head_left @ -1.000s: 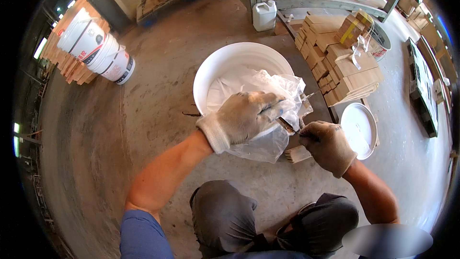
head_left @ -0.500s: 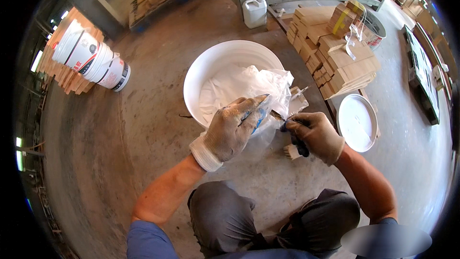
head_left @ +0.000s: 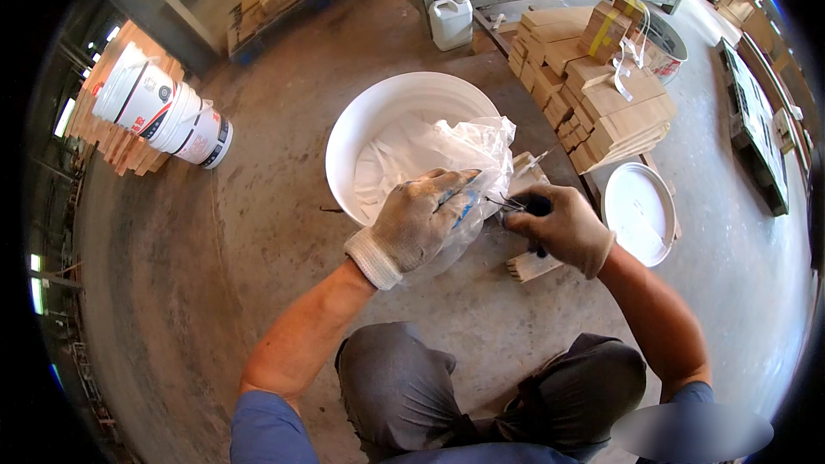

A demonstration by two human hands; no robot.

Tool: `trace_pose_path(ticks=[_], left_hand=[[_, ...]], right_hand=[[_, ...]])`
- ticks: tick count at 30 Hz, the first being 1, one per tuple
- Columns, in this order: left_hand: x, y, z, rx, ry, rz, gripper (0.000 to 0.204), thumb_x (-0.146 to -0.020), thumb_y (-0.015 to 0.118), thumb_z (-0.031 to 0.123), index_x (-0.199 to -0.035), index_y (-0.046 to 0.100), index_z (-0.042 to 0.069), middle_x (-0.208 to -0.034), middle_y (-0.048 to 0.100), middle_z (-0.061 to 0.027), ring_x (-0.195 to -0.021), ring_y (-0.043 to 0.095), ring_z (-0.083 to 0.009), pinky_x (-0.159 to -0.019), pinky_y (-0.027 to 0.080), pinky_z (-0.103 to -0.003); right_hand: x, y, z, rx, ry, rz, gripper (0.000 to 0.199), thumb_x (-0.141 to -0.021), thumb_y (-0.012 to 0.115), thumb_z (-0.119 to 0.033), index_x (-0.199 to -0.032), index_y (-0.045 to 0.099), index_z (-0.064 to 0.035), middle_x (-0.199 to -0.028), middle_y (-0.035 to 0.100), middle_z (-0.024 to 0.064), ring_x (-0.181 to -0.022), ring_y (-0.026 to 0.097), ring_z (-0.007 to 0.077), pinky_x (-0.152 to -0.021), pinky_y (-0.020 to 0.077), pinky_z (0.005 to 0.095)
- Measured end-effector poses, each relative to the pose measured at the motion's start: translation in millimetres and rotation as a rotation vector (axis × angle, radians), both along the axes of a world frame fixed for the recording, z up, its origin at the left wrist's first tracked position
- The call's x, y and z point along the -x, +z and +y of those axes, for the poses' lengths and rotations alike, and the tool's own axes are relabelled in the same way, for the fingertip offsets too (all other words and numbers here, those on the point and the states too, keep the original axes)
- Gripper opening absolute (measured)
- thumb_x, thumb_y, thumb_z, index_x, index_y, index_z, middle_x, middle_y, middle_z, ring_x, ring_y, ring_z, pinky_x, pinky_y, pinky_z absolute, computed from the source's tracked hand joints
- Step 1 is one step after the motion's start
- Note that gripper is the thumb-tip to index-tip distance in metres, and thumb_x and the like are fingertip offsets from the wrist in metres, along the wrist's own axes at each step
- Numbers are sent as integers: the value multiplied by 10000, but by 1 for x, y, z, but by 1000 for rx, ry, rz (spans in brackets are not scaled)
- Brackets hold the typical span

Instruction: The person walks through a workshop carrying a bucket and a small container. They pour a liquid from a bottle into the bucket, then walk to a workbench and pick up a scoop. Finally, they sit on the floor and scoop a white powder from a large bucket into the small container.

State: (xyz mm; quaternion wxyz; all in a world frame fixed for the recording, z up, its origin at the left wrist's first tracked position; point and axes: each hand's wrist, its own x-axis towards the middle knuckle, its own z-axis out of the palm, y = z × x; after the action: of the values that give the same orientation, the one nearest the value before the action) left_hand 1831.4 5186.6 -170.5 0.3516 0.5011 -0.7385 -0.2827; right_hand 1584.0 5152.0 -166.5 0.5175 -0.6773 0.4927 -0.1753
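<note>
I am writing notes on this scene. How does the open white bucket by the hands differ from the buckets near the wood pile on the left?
The open white bucket stands upright on the concrete floor, while the stacked buckets lie tipped on their side. It is plain white with a clear plastic bag inside; the stacked ones carry coloured labels. Its lid lies apart. Both kinds are white plastic.

white bucket (head_left: 361, 125), clear bag (head_left: 464, 150), grey gloves (head_left: 412, 223)
</note>
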Motion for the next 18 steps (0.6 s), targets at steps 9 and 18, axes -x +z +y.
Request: trace_pose_path(ticks=[9,18], left_hand=[[2,2,-3,-11,6,71,295,-976,597,100,-1236,701,8,-1126,708,-221,-1010,707,-376,-884,564,-421],[-6,40,-45,296,-161,126,843,-777,722,178,-1533,390,8,-1527,465,-256,-1422,443,-423,-1204,340,-442]], right_hand=[[9,-24,9,1150,443,464,302,-895,631,-116,-1188,657,-47,-981,691,119,-843,702,283,-687,570,395],[2,-22,20,1076,341,360,294,-874,643,-104,-1155,585,-43,-789,640,109,-724,699,307,-613,580,400]])
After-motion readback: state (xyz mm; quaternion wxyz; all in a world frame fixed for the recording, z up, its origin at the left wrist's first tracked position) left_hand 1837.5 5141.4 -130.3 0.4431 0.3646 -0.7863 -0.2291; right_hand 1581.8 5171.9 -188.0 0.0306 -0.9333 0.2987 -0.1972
